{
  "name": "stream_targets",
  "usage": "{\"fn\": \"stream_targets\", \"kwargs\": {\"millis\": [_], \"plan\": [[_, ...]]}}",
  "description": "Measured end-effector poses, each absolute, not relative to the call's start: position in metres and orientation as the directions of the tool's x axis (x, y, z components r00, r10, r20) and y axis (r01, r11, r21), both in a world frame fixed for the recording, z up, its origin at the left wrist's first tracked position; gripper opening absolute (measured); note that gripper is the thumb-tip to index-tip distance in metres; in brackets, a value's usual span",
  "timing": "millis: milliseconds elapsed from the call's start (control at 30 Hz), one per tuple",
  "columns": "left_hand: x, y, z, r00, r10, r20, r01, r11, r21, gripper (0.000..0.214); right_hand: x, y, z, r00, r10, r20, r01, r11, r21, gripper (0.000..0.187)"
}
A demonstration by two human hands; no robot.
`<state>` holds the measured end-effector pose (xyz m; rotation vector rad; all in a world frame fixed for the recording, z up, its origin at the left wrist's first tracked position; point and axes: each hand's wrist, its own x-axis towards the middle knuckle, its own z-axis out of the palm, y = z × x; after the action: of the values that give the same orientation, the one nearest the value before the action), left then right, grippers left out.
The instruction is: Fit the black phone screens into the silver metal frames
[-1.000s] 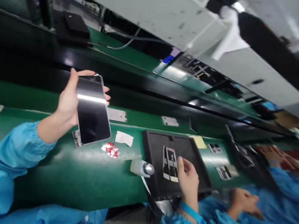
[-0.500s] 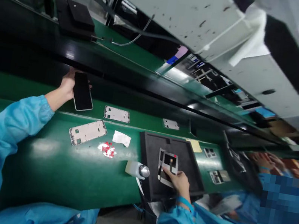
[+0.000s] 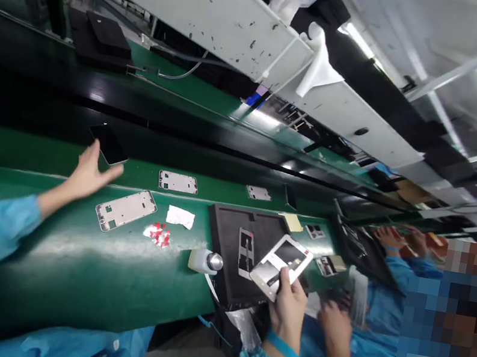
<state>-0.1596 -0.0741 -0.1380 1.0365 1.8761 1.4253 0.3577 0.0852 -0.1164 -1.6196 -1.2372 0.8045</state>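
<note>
My left hand [image 3: 86, 174] hovers open over the green bench, its fingers spread just below a black phone [image 3: 108, 143] that lies on the dark belt. A silver phone frame [image 3: 125, 209] lies on the bench beside that hand. My right hand [image 3: 288, 305] is closed on another silver phone frame [image 3: 282, 259], lifted above the black tray [image 3: 229, 232]. One more dark part [image 3: 246, 251] rests on the tray.
Red bits [image 3: 156, 234] and a white scrap [image 3: 180, 216] lie on the bench, with a small white bottle [image 3: 205, 261] at the tray's corner. More frames [image 3: 177, 182] sit along the conveyor. A co-worker's hand [image 3: 335, 326] works at the right. A grey beam [image 3: 229, 12] hangs overhead.
My left hand carried the black phone to the belt, set it down and let go. My right hand picked a silver frame up off the black tray.
</note>
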Motion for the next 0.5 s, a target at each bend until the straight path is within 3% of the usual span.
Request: {"fn": "stream_targets", "kwargs": {"millis": [67,100,167,333,500], "plan": [[-0.123,-0.112,-0.155,-0.485,0.874,0.005,0.464,0.252,0.849,0.121,0.344,0.067,-0.103,0.283,0.955,0.084,0.296,-0.004,-0.955,0.074],[-0.108,-0.126,-0.163,-0.411,0.912,0.022,0.603,0.253,0.756,0.123,0.334,0.057,-0.096,0.273,0.956,0.108,0.254,0.036,-0.967,0.070],[-0.087,-0.143,-0.175,-0.360,0.930,0.075,0.719,0.225,0.658,0.112,0.310,0.037,-0.083,0.237,0.961,0.142,0.157,0.107,-0.982,0.065],[-0.096,-0.140,-0.176,-0.328,0.924,0.196,0.728,0.116,0.675,0.076,0.248,-0.012,-0.074,0.159,0.980,0.124,0.042,0.118,-0.992,0.061],[-0.141,-0.128,-0.131,-0.413,0.820,0.397,0.615,-0.071,0.786,0.086,0.201,-0.041,-0.096,0.021,0.993,0.113,-0.003,0.113,-0.994,0.051]]}}
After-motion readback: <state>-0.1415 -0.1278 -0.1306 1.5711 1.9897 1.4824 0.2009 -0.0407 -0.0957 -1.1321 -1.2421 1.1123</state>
